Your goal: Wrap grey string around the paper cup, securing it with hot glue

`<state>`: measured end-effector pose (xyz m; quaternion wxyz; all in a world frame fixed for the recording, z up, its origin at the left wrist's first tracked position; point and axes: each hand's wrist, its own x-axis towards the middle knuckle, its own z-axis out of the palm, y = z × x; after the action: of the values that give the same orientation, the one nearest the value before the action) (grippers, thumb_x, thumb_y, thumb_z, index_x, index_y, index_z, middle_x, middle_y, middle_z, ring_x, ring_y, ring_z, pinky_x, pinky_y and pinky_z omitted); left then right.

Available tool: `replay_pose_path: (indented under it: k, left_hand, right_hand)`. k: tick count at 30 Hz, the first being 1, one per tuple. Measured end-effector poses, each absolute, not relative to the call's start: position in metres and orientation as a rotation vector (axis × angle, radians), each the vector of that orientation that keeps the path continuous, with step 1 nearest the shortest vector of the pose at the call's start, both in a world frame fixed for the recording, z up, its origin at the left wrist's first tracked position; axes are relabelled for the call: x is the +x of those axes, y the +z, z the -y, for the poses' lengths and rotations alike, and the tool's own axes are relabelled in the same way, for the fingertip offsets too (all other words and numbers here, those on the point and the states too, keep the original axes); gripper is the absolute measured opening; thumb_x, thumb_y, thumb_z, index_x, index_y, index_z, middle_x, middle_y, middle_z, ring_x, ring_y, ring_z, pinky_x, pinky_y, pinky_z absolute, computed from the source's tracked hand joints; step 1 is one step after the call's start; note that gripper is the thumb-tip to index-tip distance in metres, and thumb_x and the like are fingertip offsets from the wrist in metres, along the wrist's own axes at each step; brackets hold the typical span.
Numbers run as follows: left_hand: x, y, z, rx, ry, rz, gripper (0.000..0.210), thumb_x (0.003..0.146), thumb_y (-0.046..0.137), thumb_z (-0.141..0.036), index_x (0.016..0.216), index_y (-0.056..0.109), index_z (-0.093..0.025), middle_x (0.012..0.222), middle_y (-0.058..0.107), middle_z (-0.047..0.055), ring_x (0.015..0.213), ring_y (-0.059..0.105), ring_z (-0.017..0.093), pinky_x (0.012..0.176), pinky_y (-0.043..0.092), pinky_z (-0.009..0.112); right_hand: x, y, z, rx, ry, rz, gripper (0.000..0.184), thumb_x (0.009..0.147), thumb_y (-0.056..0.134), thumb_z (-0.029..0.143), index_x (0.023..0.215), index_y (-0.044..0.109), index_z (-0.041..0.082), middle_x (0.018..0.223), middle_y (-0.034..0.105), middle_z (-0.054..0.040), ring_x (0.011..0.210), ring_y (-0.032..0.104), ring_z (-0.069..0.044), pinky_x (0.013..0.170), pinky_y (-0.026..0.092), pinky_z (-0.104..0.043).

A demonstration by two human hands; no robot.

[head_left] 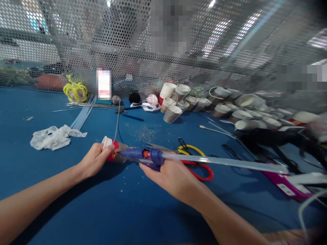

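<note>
My left hand (95,157) grips a red paper cup (111,153) that lies tipped on its side, its white rim toward the left. Grey cord is wrapped round the cup's base end, and a loose strand of cord (118,122) runs up from the cup toward a small grey ball of yarn (116,99). My right hand (168,175) is closed round a blue hot glue gun (143,154), its nozzle at the cup's side. A long clear glue stick (224,161) sticks out of the gun's back. Whether the nozzle touches the cup, I cannot tell.
Scissors (208,173) with red and yellow handles lie beyond my right hand. Several cord-wrapped cups (172,114) stand at the back right. White lace (51,137), pliers (131,116), glue sticks (83,115), a phone (104,85) and a yellow crown-shaped item (75,92) lie farther left. A metal mesh rises behind.
</note>
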<state>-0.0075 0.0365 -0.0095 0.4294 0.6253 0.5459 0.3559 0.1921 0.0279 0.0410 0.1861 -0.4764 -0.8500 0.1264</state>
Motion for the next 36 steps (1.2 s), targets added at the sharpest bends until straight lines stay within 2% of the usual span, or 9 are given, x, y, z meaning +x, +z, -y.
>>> replay_pose_path:
  k: [8,18,28,36]
  left_hand:
    - [-0.009,-0.01,-0.035,1.544,0.892,-1.335,0.039,0.076,0.034,-0.036,0.051,0.052,-0.013,0.047,0.047,-0.003,0.044,0.038,0.009,0.041,0.028,0.018]
    - [-0.011,-0.014,-0.037,1.545,0.895,-1.318,0.039,0.076,0.034,-0.038,0.055,0.054,-0.012,0.051,0.049,-0.001,0.046,0.039,0.009,0.043,0.031,0.018]
    - [-0.009,-0.016,-0.037,1.681,0.88,-1.398,0.039,0.077,0.03,-0.039,0.052,0.044,-0.013,0.048,0.032,-0.005,0.046,0.029,0.008,0.043,0.026,0.02]
    - [-0.009,-0.017,-0.036,1.741,0.875,-1.402,0.037,0.078,0.028,-0.038,0.052,0.041,-0.014,0.049,0.028,-0.005,0.046,0.027,0.008,0.044,0.026,0.02]
  right_hand:
    - [0.191,0.045,-0.025,-1.37,0.38,2.4,0.008,0.068,0.051,0.022,0.061,0.05,0.018,0.056,0.054,0.0032,0.049,0.049,-0.009,0.047,0.036,-0.018]
    - [0.193,0.041,-0.027,-1.396,0.502,2.381,0.01,0.069,0.048,0.024,0.071,0.057,0.018,0.061,0.059,-0.0002,0.052,0.053,-0.012,0.048,0.038,-0.021]
    - [0.192,0.04,-0.036,-1.4,0.617,2.271,0.012,0.07,0.047,0.025,0.072,0.055,0.017,0.062,0.058,0.0004,0.054,0.052,-0.012,0.053,0.041,-0.021]
    - [0.188,0.042,-0.037,-1.416,0.665,2.203,0.009,0.07,0.049,0.023,0.067,0.054,0.016,0.056,0.053,0.0022,0.052,0.048,-0.01,0.053,0.04,-0.019]
